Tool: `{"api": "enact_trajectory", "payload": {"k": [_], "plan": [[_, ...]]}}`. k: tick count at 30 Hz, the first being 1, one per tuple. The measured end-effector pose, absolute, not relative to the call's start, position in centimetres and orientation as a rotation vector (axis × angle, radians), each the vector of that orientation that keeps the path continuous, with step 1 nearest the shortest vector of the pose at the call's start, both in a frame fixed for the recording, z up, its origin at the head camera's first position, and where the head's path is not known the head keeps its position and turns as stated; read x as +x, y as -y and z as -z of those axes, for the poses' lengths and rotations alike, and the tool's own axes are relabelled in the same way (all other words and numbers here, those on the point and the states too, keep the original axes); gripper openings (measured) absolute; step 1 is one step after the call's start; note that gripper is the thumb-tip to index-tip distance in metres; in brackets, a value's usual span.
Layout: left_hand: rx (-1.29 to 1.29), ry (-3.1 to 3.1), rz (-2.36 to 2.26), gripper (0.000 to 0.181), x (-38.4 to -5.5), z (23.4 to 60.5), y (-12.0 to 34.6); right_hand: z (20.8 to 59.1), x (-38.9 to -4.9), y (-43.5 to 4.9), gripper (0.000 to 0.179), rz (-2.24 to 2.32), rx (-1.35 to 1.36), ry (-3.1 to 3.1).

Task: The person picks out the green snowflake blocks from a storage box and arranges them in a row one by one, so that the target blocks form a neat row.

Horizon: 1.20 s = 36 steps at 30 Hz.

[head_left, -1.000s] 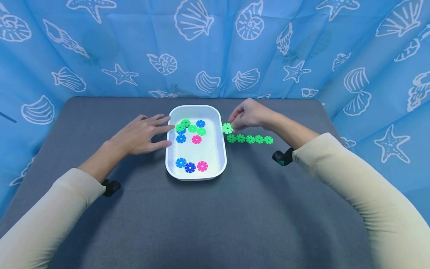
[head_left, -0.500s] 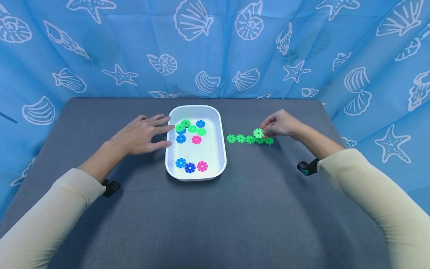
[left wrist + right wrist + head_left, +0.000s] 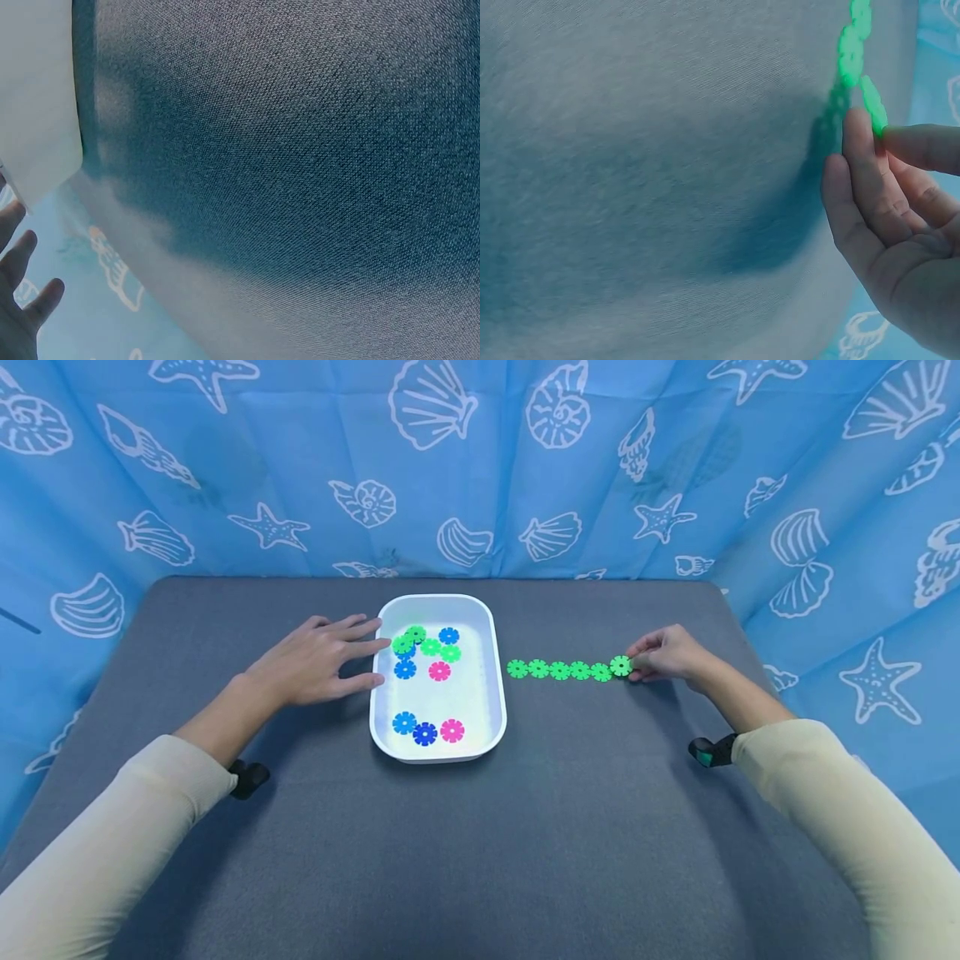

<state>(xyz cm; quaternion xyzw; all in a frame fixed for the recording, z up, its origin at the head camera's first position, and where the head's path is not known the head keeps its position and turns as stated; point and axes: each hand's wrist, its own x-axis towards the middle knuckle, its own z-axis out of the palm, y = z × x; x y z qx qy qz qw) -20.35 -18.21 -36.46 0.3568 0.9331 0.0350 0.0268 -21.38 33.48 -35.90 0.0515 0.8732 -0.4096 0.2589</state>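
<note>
My right hand pinches a green notched disc between thumb and fingers, at the right end of a row of green notched discs on the table. In the right wrist view the pinched disc is tilted, its far edge close to the last disc of the row. My left hand rests with spread, straight fingers at the left rim of the white tray. Green discs, blue discs and pink discs lie inside the tray, some overlapping.
The grey cloth-covered table extends around the tray on all sides. Behind its far edge hangs a blue curtain with white shell and starfish prints. A black wrist camera sits below the right sleeve.
My right hand has carried the green disc from beside the tray's right rim, rightward over the row, to the row's right end. My left hand has stayed at the tray.
</note>
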Motion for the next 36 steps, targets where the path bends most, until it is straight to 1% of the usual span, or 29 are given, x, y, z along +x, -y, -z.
{"api": "enact_trajectory", "payload": {"k": [8,24,31,36], "plan": [[1.095,-2.879,-0.108,0.067,-20.3,36.4,18.2,37.2,-20.8,-34.5,0.034,1.112,0.188,-2.370],[1.087,-2.877,-0.107,0.067,-20.3,36.4,18.1,37.5,-20.4,-34.4,0.031,1.107,0.199,-2.425],[1.116,-2.875,-0.111,0.066,-20.4,36.2,18.1,36.3,-21.1,-34.9,0.037,1.075,0.216,-2.323],[1.117,-2.878,-0.101,0.066,-20.4,36.2,18.1,34.9,-22.2,-34.3,0.042,1.047,0.222,-2.326]]}}
